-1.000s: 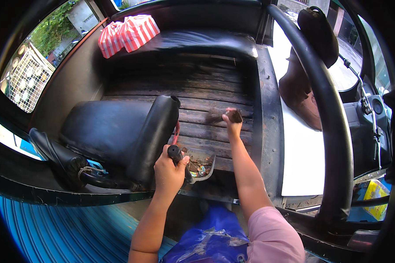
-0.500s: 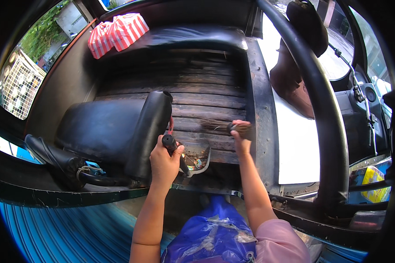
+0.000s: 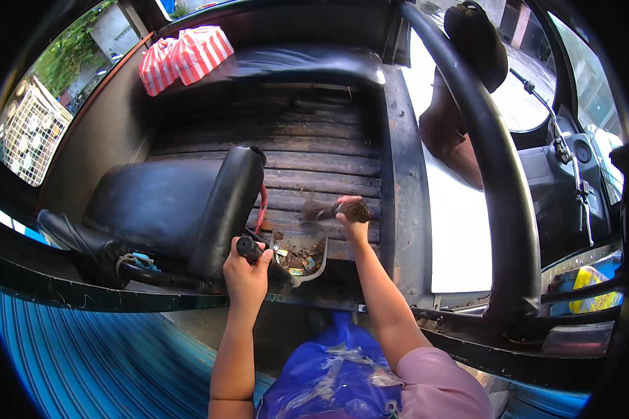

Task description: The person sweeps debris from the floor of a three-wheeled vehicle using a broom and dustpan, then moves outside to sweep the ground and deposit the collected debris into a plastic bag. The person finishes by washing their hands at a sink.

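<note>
"Count?"
"1 grey plastic dustpan [image 3: 298, 281], near edge of brown wood-slat floor [image 3: 300, 164], L hand [image 3: 247, 281] fingers curled round handle [image 3: 247, 247]; 1 brown bristle brush [image 3: 357, 210] nr right edge, R hand [image 3: 353, 222] fingers wrapped round."
"Cab?"
"2 red-white bags [image 3: 201, 54], black padded bench [image 3: 300, 66], left end."

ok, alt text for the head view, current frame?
A person's left hand grips the black handle of a dustpan holding debris; the right hand holds a short brush over a slatted vehicle floor. A black padded seat is at left, with striped bags on the far seat.
</note>
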`<state>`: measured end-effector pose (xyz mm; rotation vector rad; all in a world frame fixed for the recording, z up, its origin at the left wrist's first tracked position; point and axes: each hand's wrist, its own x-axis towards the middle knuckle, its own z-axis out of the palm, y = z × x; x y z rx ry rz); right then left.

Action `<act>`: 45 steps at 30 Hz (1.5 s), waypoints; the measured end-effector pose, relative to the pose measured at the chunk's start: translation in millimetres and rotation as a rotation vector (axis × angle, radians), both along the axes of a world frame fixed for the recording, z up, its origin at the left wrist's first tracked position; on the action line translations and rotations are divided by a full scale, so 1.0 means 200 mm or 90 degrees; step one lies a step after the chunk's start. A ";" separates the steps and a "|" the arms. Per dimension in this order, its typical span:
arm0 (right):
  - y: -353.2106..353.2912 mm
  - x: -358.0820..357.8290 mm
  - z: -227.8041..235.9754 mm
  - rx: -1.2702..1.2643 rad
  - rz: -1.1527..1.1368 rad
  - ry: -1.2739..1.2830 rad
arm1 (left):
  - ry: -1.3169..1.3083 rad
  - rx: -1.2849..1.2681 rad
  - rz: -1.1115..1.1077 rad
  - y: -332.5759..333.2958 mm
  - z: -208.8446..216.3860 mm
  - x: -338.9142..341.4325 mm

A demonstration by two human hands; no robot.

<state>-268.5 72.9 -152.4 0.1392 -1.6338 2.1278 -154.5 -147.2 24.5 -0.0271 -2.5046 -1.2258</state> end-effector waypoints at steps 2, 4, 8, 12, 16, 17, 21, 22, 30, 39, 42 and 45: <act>-0.01 0.04 0.01 0.074 0.040 -0.100 | -0.009 0.016 0.010 0.02 -0.03 0.00; 0.03 0.09 0.04 0.019 0.058 -0.028 | -0.004 -0.008 0.016 0.02 -0.05 0.00; 0.10 0.08 0.12 -0.066 0.042 0.044 | -0.022 -0.014 0.013 0.02 -0.08 0.01; -0.02 -0.02 0.03 -0.008 0.005 0.160 | -0.010 -0.018 0.011 0.01 -0.08 0.03; -0.09 0.07 -0.12 -0.044 0.100 0.062 | -0.007 -0.048 0.003 0.01 -0.08 0.02; -0.08 0.11 -0.12 -0.013 0.131 0.011 | -0.008 -0.048 0.011 0.01 -0.09 0.02; 0.01 0.28 0.08 -0.042 0.163 -0.048 | 0.031 -0.050 0.003 -0.01 -0.09 0.03; 0.00 0.31 0.17 -0.034 0.140 -0.032 | 0.029 -0.022 -0.009 -0.02 -0.09 0.05; 0.10 0.42 0.78 0.023 -0.005 0.205 | 0.121 0.102 -0.086 -0.10 0.09 0.00; 0.26 0.34 0.77 -0.056 -0.207 0.193 | 0.159 0.143 -0.109 0.02 0.04 -0.35; 0.31 0.23 0.65 -0.007 -0.238 0.197 | 0.163 0.126 -0.116 0.11 -0.04 -0.53; 0.39 0.04 0.48 0.015 -0.251 0.177 | 0.166 0.128 -0.108 0.20 -0.14 -0.74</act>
